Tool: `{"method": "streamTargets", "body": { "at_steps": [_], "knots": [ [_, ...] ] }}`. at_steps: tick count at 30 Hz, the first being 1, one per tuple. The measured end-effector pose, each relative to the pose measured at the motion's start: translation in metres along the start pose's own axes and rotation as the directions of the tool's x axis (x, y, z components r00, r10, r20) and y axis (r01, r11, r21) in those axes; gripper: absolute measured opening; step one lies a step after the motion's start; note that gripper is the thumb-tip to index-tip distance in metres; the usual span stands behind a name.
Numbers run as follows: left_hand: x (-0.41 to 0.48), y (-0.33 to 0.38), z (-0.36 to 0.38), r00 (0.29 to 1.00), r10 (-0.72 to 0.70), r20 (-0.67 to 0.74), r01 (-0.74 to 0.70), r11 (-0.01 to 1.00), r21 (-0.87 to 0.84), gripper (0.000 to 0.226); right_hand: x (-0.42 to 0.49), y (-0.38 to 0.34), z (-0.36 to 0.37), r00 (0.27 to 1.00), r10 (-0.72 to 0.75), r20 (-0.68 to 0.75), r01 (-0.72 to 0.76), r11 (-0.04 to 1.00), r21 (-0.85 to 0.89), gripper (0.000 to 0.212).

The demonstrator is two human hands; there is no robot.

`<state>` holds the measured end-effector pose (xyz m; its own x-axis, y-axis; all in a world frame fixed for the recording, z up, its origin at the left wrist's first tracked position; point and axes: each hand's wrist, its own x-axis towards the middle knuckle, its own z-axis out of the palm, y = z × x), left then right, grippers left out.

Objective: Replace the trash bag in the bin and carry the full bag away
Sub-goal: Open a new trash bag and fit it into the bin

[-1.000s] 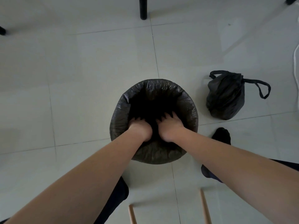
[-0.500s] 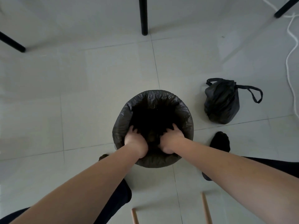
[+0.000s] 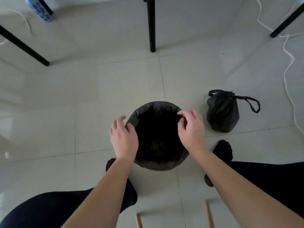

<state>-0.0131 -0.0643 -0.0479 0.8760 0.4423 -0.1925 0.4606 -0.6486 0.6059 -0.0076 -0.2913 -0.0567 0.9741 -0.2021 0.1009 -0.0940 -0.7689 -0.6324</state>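
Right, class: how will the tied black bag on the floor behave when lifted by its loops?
Probably floppy: the tied bag is wrinkled film. Sitting slumped and broad-based, it likely won't roll. Its thin loops may stretch.

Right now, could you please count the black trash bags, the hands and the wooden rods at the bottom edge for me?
Black trash bags: 2, liner, tied full bag
Hands: 2, left hand, right hand
Wooden rods: 2, left rod, right rod
Total: 6
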Motion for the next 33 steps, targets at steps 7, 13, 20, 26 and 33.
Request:
{"method": "streamTargets", "body": {
  "at_steps": [7,13,20,26,33],
  "knots": [
    [0.014,-0.057,0.000,0.632,-0.534,0.562,0.764,0.551,-0.336,0.040,0.010,0.035,-0.009,0.299,0.818,0.492,-0.941,0.168,0.293,0.019],
    [0.027,-0.077,0.011,0.518,-0.453,0.725,0.839,0.436,-0.327,0.044,0.000,0.055,0.006,0.235,0.730,0.642,-0.972,0.182,0.149,0.027],
    [0.043,-0.087,0.029,0.535,-0.566,0.628,0.841,0.431,-0.328,0.036,0.006,0.078,0.025,0.269,0.722,0.637,-0.963,0.203,0.177,0.030],
    [0.050,-0.092,0.041,0.606,-0.668,0.431,0.795,0.493,-0.353,0.040,0.009,0.074,0.032,0.186,0.807,0.560,-0.982,0.136,0.130,0.020],
    [0.060,-0.056,0.015,0.748,-0.560,0.356,0.661,0.584,-0.471,0.029,0.033,0.053,0.011,0.315,0.814,0.488,-0.945,0.220,0.242,0.043]
  ]
}}
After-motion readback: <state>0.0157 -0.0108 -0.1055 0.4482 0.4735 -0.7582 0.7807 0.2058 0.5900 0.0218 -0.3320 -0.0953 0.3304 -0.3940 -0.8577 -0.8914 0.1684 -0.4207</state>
